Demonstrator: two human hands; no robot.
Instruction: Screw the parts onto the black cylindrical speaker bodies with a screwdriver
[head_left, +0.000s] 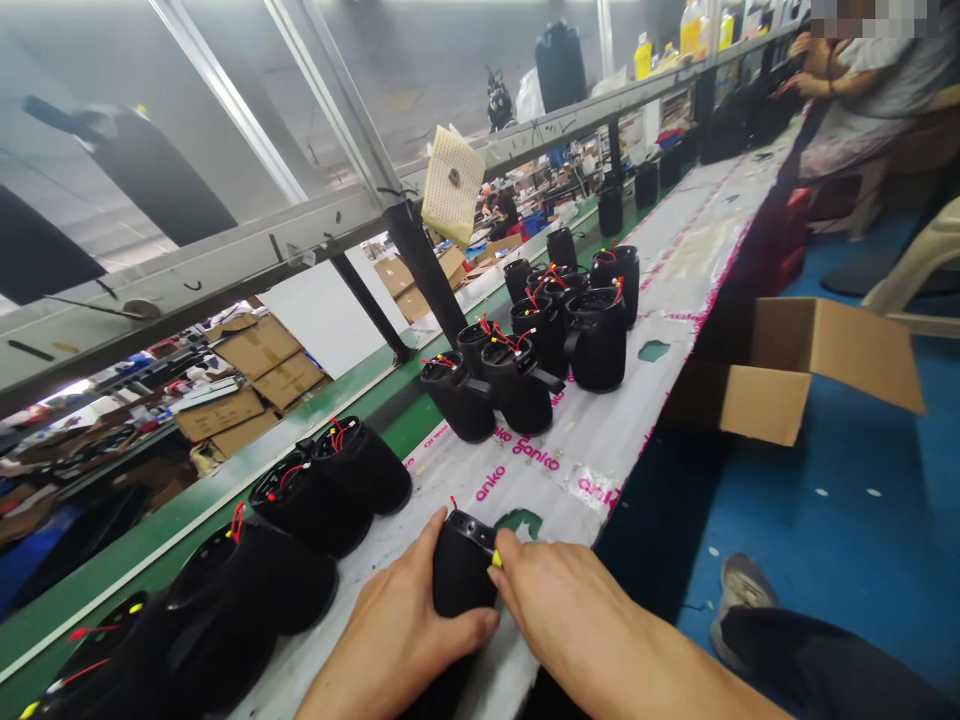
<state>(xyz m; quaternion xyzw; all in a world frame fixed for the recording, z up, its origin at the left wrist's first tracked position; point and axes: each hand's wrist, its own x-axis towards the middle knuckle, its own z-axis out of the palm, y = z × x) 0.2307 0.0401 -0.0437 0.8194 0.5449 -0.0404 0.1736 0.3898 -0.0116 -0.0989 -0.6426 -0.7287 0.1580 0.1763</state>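
A black, fabric-covered cylindrical housing, like a small speaker body, stands tilted in front of me with its open top facing up. A short red wire tip pokes above its rim. My left hand is wrapped around the housing's left and near side, thumb across the front. At the right of the rim, my right hand pinches a small yellow piece, possibly a wire connector; the fingertips partly hide it. Similar black housings with red wires stand in a row to the left.
More wired housings cluster farther along the bench, which is covered in printed plastic film. A green strip runs behind, below a metal frame. An open cardboard box is on the blue floor at right. Another person sits at the far right.
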